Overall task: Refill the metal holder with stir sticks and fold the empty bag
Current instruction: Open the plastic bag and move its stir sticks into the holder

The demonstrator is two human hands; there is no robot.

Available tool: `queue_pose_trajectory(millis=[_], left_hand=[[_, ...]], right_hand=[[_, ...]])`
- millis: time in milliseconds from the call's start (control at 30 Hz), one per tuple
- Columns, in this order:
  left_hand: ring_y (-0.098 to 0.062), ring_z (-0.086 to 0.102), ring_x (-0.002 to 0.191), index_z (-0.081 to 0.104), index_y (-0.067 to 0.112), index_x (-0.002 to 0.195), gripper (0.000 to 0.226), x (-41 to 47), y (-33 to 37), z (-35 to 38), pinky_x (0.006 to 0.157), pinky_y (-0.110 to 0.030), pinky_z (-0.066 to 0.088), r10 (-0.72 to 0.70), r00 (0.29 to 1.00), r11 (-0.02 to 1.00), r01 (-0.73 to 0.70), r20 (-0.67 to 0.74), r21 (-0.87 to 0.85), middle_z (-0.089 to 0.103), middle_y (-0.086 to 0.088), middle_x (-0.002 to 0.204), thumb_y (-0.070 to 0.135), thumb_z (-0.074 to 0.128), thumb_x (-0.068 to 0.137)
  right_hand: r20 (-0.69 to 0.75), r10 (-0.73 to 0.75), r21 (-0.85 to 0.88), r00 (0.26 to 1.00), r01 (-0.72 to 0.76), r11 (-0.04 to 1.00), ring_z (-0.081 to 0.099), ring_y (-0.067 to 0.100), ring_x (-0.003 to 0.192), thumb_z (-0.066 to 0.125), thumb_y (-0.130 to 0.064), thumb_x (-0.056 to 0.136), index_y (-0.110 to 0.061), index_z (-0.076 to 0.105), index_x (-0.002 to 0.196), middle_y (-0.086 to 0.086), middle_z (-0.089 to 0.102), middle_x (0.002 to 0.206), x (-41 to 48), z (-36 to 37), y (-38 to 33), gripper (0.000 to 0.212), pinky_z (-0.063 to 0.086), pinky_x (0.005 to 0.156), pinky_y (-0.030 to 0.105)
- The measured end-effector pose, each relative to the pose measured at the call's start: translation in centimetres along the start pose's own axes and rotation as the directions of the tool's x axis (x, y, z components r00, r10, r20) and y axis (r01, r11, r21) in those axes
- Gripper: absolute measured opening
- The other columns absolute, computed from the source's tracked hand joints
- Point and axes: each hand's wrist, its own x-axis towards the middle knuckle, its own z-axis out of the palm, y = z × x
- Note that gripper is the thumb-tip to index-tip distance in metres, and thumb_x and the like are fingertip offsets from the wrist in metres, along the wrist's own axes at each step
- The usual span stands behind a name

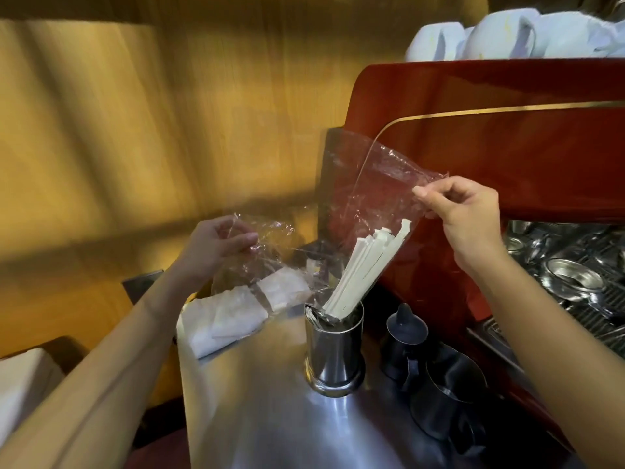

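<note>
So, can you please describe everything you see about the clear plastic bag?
The clear plastic bag is thin, transparent and crinkled, with shiny creases. It is held up in the air over the metal holder. The left hand pinches one end and the right hand pinches the other, higher. Its lower part hangs down to the holder's rim, around the white stir sticks, which lean to the right in the holder.

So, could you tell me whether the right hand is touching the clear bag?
Touching: the head view shows the right hand pinching the upper edge of the clear bag between its fingertips.
</note>
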Motion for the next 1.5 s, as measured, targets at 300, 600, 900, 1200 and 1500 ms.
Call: queue_pose_trajectory(millis=[300,600,900,1200,1500], left_hand=[[-0.021,0.068,0.068,0.068,0.021,0.075,0.005,0.1,-0.5,0.7,0.064,-0.03,0.057,-0.055,0.998,0.997,0.053,-0.03,-0.059,0.071,-0.008,0.076,0.019,0.067,0.079],[-0.015,0.065,0.052,0.063,0.009,0.08,0.011,-1.2,-2.8,1.6,0.047,-0.022,0.054,-0.174,0.982,0.976,0.163,-0.069,-0.142,0.072,-0.001,0.06,0.009,0.058,0.089],[-0.022,0.069,0.072,0.072,0.018,0.077,0.01,-2.0,-2.7,1.1,0.067,-0.033,0.054,-0.148,0.989,0.982,0.148,0.005,-0.12,0.074,-0.002,0.073,0.026,0.068,0.072],[-0.011,0.067,0.052,0.067,0.011,0.078,0.008,-1.5,-2.2,0.7,0.051,-0.021,0.057,-0.074,0.984,0.994,0.059,-0.164,-0.092,0.071,-0.003,0.06,0.016,0.064,0.084],[-0.013,0.069,0.06,0.066,0.01,0.082,0.009,-1.6,-2.8,0.8,0.055,-0.022,0.057,-0.051,0.988,0.992,0.033,-0.148,-0.119,0.073,0.002,0.065,0.016,0.061,0.086]], right_hand=[[-0.019,-0.014,-0.008,1.0,0.014,1.0,0.059,0.011,0.059,0.072,-0.014,0.076,-0.023,0.063,0.061,-0.009,0.067,0.057,0.3,0.1,-0.1,0.019,0.047,0.056,0.018],[0.115,0.241,-0.069,0.964,-0.235,0.97,0.06,0.004,0.064,0.067,-0.019,0.08,-0.012,0.065,0.077,0.002,0.066,0.074,-4.7,0.8,4.4,0.008,0.048,0.062,0.018],[0.021,0.186,-0.031,0.982,-0.186,0.982,0.058,0.0,0.054,0.069,-0.012,0.078,-0.021,0.07,0.066,-0.012,0.068,0.057,-4.0,0.2,3.3,0.016,0.048,0.054,0.013],[0.012,0.09,-0.037,0.996,-0.089,0.995,0.06,0.02,0.067,0.071,-0.016,0.077,-0.028,0.07,0.061,-0.003,0.069,0.063,-1.1,0.8,1.7,0.02,0.046,0.058,0.022],[0.011,0.053,0.063,0.999,-0.053,0.997,0.062,0.006,0.055,0.068,-0.013,0.079,-0.023,0.067,0.069,-0.009,0.07,0.057,-0.1,1.1,0.2,0.014,0.047,0.053,0.017]])
